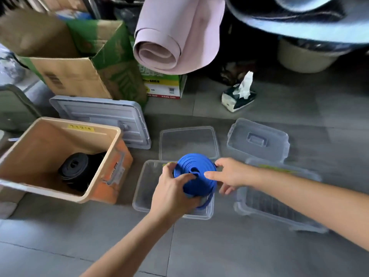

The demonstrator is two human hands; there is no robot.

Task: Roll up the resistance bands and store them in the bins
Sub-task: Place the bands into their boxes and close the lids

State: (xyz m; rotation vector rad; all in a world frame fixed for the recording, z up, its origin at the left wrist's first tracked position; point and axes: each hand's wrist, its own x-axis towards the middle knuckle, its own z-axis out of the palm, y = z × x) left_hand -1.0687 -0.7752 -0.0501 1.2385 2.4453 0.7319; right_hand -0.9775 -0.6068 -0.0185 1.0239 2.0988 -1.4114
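Left hand [173,193] grips rolled blue band [196,175] over clear bin [143,188] — right hand [229,174] fingers straight, touching roll; black band [74,166] in orange bin [60,124].

The floor [219,248] bears a clear bin [140,193], an orange bin [114,177] left of it, a second clear bin [267,206] right of it, a lid [188,140] and tissues [238,99] behind it.

Coiled blue band [196,176] above clear bin [143,188], black roll [74,166] in orange bin [111,136]
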